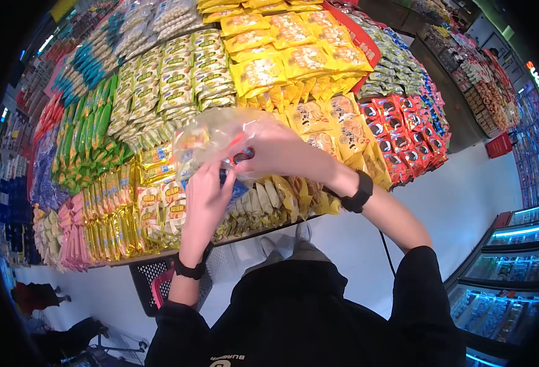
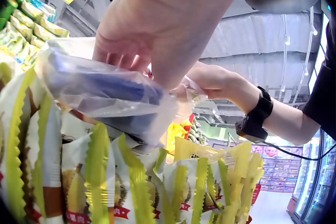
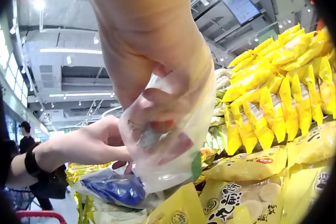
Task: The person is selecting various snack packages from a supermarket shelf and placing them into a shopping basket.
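A clear plastic bag (image 1: 205, 134) hangs between the two hands over the snack display. My left hand (image 1: 205, 192) grips its edge, fingers curled, beside blue contents (image 2: 110, 85) under clear plastic. From above, my right hand (image 3: 149, 45) reaches into the cloudy bag (image 3: 202, 98); through the film its fingers appear curled round a small packet with red and dark parts (image 1: 242, 155). In the right wrist view, my left hand (image 3: 97, 142) is just above the blue contents (image 3: 115, 188). The film blurs the right fingertips.
Yellow snack packs (image 1: 260, 70), green packs (image 1: 86, 131) and red packs (image 1: 398, 134) fill the sloping display around the hands. A dark basket (image 1: 144, 284) with a pink handle stands below its front edge. Glass-fronted coolers (image 1: 502, 269) are at the right.
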{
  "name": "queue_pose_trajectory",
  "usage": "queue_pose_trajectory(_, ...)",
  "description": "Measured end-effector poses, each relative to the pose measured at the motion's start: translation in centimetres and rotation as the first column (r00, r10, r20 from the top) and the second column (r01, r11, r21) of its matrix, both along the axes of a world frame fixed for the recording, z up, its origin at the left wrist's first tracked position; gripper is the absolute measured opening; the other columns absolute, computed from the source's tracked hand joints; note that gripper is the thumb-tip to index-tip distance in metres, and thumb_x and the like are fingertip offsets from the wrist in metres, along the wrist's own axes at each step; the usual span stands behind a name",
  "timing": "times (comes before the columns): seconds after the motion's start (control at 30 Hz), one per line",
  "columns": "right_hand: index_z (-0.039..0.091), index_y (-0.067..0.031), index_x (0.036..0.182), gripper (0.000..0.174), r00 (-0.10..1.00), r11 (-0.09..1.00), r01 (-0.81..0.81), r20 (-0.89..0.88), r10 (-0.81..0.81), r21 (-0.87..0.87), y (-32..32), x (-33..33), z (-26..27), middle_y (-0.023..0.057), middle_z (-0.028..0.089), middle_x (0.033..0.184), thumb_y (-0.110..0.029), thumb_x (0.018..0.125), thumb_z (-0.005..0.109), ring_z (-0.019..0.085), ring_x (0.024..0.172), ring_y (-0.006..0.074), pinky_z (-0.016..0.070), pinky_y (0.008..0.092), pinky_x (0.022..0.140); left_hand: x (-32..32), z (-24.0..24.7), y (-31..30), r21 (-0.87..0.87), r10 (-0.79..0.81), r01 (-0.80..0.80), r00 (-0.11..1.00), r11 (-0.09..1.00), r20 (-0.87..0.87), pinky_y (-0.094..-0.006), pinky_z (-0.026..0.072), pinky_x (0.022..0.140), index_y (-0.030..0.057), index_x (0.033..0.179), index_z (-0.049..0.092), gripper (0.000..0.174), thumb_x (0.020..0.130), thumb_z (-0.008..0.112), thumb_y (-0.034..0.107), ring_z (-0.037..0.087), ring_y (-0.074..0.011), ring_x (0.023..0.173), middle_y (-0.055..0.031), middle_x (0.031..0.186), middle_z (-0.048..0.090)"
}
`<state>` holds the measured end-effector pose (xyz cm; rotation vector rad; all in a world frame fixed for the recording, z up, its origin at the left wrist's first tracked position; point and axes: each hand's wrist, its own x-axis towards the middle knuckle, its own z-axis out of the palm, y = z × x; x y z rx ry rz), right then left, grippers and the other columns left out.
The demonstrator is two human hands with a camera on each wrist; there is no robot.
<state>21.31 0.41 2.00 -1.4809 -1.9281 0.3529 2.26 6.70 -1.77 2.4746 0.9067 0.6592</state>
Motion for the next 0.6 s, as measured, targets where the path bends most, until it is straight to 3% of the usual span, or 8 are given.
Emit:
queue_pose_trajectory(0.03,0.067,-0.0052,0.111,0.036,0.996,0.995,-0.077,-0.03,0.079,0.063,0.4,0.6,-0.2,0.0158,0.069,0.099,-0.019,0.078,0.073,0.066,0.09,0.035,0.0523,0.0396,0.08,0.3,-0.6,0.3,-0.022,0.074,-0.075,0.997,0.997,-0.033,-0.048,0.0513,0.072,0.0013,0.109,0.064,0.027,0.09,0.064,0.02,0.065,-0.0394,0.084,-0.0197,0.093,0.066)
queue_pose_trajectory(0.13,0.066,-0.0045,0.11,0.033,0.984,0.978,-0.104,-0.165,0.074,-0.179,0.4,0.9,-0.5,0.0149,0.068,0.1,-0.009,0.078,0.073,0.065,0.091,0.0349,0.0528,0.0381,0.081,0.1,-0.3,0.9,0.053,0.041,-0.038,0.998,0.998,-0.049,-0.0486,0.0512,0.072,0.0014,0.101,0.065,0.023,0.091,0.062,0.021,0.065,-0.0403,0.084,-0.0198,0.093,0.066)
queue_pose_trajectory(0.17,0.065,-0.0048,0.11,0.035,0.998,0.986,-0.054,0.006,0.056,-0.16,-0.1,0.4,-0.1,0.0142,0.068,0.098,-0.01,0.076,0.074,0.066,0.087,0.0334,0.0528,0.0371,0.076,0.3,-0.2,1.0,0.041,0.047,-0.045,0.998,0.998,-0.038,-0.0485,0.0513,0.072,0.0009,0.099,0.064,0.022,0.091,0.062,0.021,0.065,-0.0405,0.085,-0.0202,0.093,0.066)
queue_pose_trajectory(0.23,0.063,-0.0054,0.11,0.039,0.941,0.996,0.035,0.34,-0.005,-0.083,-2.6,-1.6,1.7,0.0129,0.068,0.094,-0.01,0.074,0.075,0.068,0.079,0.0302,0.0527,0.035,0.067,0.7,-0.1,1.1,0.013,0.054,-0.054,0.998,0.998,-0.013,-0.0483,0.0514,0.073,-0.0001,0.094,0.064,0.02,0.091,0.062,0.02,0.065,-0.041,0.085,-0.0209,0.094,0.066)
queue_pose_trajectory(0.33,0.059,-0.0033,0.111,0.036,0.966,0.955,-0.112,0.256,0.039,0.275,-5.0,-2.4,2.2,0.0094,0.068,0.091,-0.002,0.078,0.073,0.07,0.078,0.0232,0.0506,0.0306,0.057,0.9,-0.9,1.5,0.009,0.051,-0.052,0.998,0.999,0.035,-0.0488,0.0514,0.073,0.0001,0.092,0.064,0.019,0.09,0.062,0.019,0.064,-0.0415,0.084,-0.0208,0.095,0.065)
queue_pose_trajectory(0.4,0.056,-0.0023,0.115,0.038,0.995,0.92,0.087,-0.077,-0.062,0.383,-5.8,-2.9,2.5,0.0049,0.067,0.084,0.0,0.081,0.073,0.067,0.071,0.0148,0.045,0.0271,0.05,0.5,-0.2,1.0,0.015,0.047,-0.048,0.997,0.999,0.055,-0.0489,0.0516,0.071,0.0009,0.095,0.065,0.016,0.09,0.062,0.016,0.065,-0.041,0.084,-0.0196,0.096,0.066)
queue_pose_trajectory(0.47,0.054,-0.0016,0.118,0.04,0.891,0.944,0.258,-0.429,-0.151,0.204,-6.9,-2.3,3.7,0.0015,0.067,0.079,-0.001,0.083,0.074,0.063,0.064,0.0076,0.04,0.0238,0.046,0.1,0.3,0.3,0.048,0.014,-0.019,0.994,0.999,0.107,-0.048,0.0518,0.071,0.0016,0.101,0.066,0.018,0.09,0.063,0.015,0.064,-0.0406,0.084,-0.0189,0.096,0.066)
queue_pose_trajectory(0.6,0.051,-0.0027,0.124,0.047,0.586,0.951,0.186,-0.749,-0.308,-0.245,-8.8,2.0,4.5,-0.0035,0.064,0.07,-0.008,0.085,0.077,0.049,0.055,-0.0038,0.0319,0.0163,0.049,-1.4,2.4,-1.8,0.155,0.091,-0.128,0.969,0.98,0.228,-0.0292,0.0466,0.052,0.0074,0.114,0.067,0.034,0.08,0.072,0.008,0.059,-0.0159,0.052,-0.0081,0.088,0.068)
